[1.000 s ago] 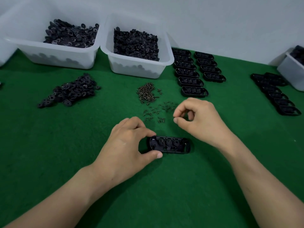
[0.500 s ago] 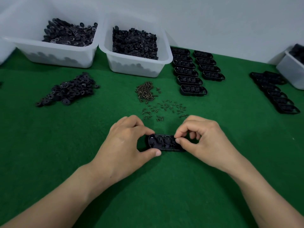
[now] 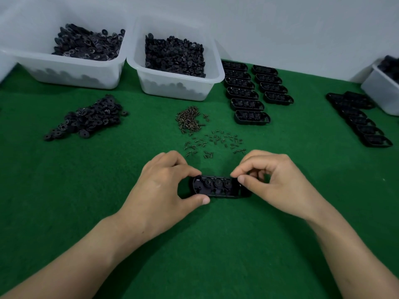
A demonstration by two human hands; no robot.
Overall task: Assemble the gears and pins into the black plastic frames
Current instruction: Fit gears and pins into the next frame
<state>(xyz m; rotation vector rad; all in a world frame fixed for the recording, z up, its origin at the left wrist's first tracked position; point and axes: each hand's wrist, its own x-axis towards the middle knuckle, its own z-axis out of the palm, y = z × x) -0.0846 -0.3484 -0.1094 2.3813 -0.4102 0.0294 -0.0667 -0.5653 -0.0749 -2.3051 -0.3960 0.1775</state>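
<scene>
Your right hand (image 3: 278, 182) is down from the pins, pinching at the oblong black plastic frame (image 3: 218, 187); left hand (image 3: 166, 190) clamps it – pin going in, likely

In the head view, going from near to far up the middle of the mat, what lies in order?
Black plastic frame held at its ends by the left hand and right hand → scattered pins → heap of brown screws → white bin of black gears.
</scene>
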